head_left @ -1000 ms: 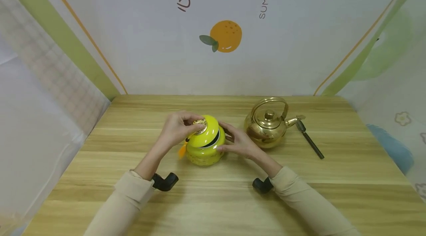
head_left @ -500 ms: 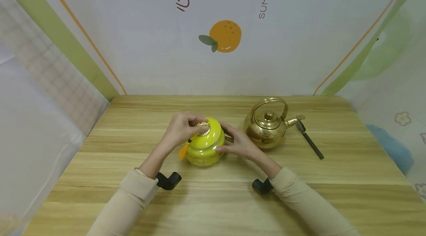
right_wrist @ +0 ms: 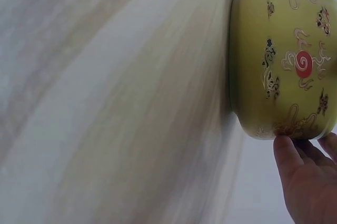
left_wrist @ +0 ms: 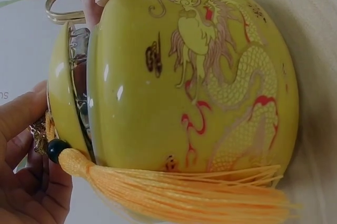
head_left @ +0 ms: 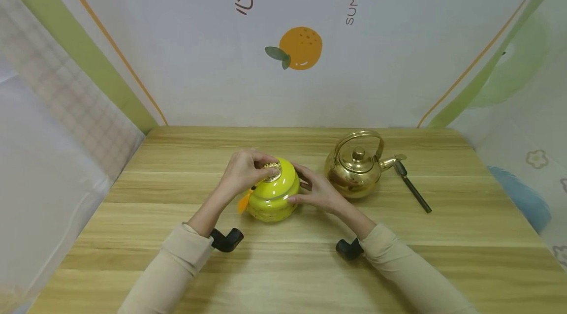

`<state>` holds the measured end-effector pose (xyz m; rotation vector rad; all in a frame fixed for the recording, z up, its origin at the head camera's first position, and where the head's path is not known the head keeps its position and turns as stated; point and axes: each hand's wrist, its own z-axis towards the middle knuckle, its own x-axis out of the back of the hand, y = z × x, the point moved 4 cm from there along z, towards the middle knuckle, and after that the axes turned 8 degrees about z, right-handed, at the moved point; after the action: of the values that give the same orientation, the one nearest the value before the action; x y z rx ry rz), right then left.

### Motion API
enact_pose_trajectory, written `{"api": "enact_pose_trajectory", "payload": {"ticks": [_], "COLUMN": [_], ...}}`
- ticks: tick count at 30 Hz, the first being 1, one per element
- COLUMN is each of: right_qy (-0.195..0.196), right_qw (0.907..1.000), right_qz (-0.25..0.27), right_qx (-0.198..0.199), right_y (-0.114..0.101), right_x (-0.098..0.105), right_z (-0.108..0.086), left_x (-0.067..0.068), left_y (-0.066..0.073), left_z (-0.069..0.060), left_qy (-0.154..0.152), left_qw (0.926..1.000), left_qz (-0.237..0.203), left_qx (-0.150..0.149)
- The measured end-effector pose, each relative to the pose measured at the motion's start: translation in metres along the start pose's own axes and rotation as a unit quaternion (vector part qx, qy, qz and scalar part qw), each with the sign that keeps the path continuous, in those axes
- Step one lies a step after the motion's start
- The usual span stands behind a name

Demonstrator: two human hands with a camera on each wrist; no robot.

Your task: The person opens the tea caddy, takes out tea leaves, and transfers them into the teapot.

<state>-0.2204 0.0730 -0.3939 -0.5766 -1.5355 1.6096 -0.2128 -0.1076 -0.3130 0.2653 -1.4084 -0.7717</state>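
A yellow jar (head_left: 271,210) with a painted dragon stands upright on the table. My left hand (head_left: 241,172) pinches the gold knob (left_wrist: 39,135) of its domed yellow lid (head_left: 288,176). The lid sits over the mouth; in the left wrist view a narrow gap with a shiny inner rim (left_wrist: 80,84) shows between lid and jar. From the knob an orange tassel (left_wrist: 184,190) with a black bead hangs down the jar's side. My right hand (head_left: 321,192) holds the jar's right side, thumb in front and fingers behind, partly hidden.
A shiny brass kettle (head_left: 354,176) with an arched handle stands just right of my right hand. Beside its spout lies a thin dark rod-like tool (head_left: 415,190) with a wider end. White printed cloth (head_left: 199,73) hangs behind the wooden table (head_left: 283,274).
The lid was tilted with a wide dark opening at its right; it has come down level over the jar's mouth. My left hand moved slightly right with it. The right hand stayed put.
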Motion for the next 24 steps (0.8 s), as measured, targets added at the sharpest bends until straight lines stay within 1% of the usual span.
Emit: {"api": "enact_pose_trajectory", "payload": {"ticks": [4,10,19,24], "right_qy": [0.002,0.003,0.004,0.004], "right_qw": [1.0,1.0,0.9999,1.0], "right_qz": [0.002,0.001,-0.004,-0.005], "right_qx": [0.002,0.006,0.009,0.008], "right_y": [-0.0003,-0.0002,-0.0003,-0.0009], "right_x": [-0.0006,-0.0006,-0.0004,-0.0006], "right_z": [-0.0004,-0.0008,-0.0011,-0.0015], "left_x": [0.0001,0.0005,-0.0001,-0.0001], "left_y": [0.0005,0.0011,0.0021,0.0035], "left_z": [0.0005,0.0014,0.0001,-0.0014], "left_qy": [-0.001,0.001,-0.001,0.001], "left_qw": [1.0,0.9999,0.9998,0.9996], "left_qz": [0.001,0.015,0.02,0.027], "left_qx": [-0.001,-0.009,0.001,-0.005]}}
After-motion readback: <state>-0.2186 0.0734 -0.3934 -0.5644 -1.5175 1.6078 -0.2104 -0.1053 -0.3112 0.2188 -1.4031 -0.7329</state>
